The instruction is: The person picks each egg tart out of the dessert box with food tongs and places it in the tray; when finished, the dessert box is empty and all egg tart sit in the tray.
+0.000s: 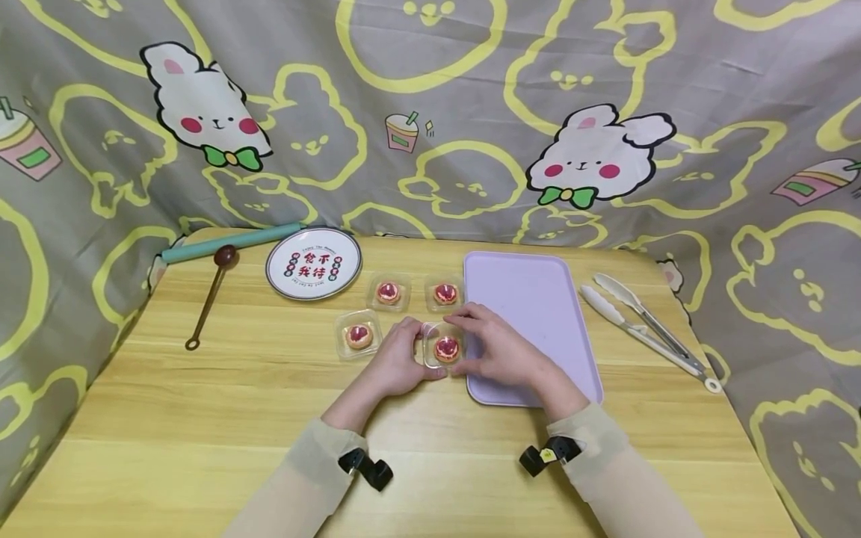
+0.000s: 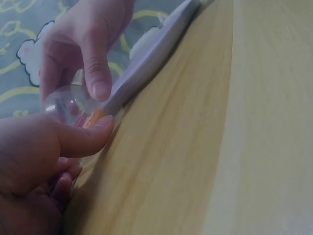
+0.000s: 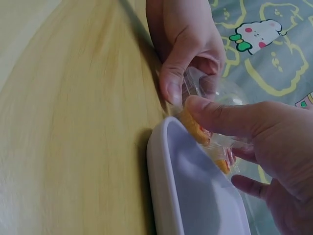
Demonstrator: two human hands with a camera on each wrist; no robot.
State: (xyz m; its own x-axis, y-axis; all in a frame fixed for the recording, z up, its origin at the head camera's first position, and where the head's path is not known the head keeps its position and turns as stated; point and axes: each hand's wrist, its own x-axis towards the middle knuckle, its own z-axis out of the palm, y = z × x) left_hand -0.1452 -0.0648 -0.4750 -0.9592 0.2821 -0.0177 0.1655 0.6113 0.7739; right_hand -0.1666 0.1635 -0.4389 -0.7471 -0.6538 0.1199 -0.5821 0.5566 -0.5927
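A small clear plastic box (image 1: pixel 433 333) with a red-topped tart (image 1: pixel 447 349) inside is held between both hands, just left of a lilac tray (image 1: pixel 531 329). My left hand (image 1: pixel 398 360) grips its left side, with the thumb along the near edge. From the right, my right hand (image 1: pixel 503 351) holds it, fingers at the far corner and thumb at the near one. A rounded clear lid (image 2: pixel 66 100) shows between the hands in the left wrist view. In the right wrist view, the right thumb (image 3: pixel 210 115) lies against the box, over the tray's corner.
Three more boxed tarts sit close by: one on the left (image 1: pixel 359 335), one behind (image 1: pixel 388 292), one beside the tray (image 1: pixel 445 293). A printed plate (image 1: pixel 282 278), green rolling pin (image 1: pixel 229 243) and brown ladle (image 1: pixel 214 299) lie left; tongs (image 1: pixel 649 329) lie right.
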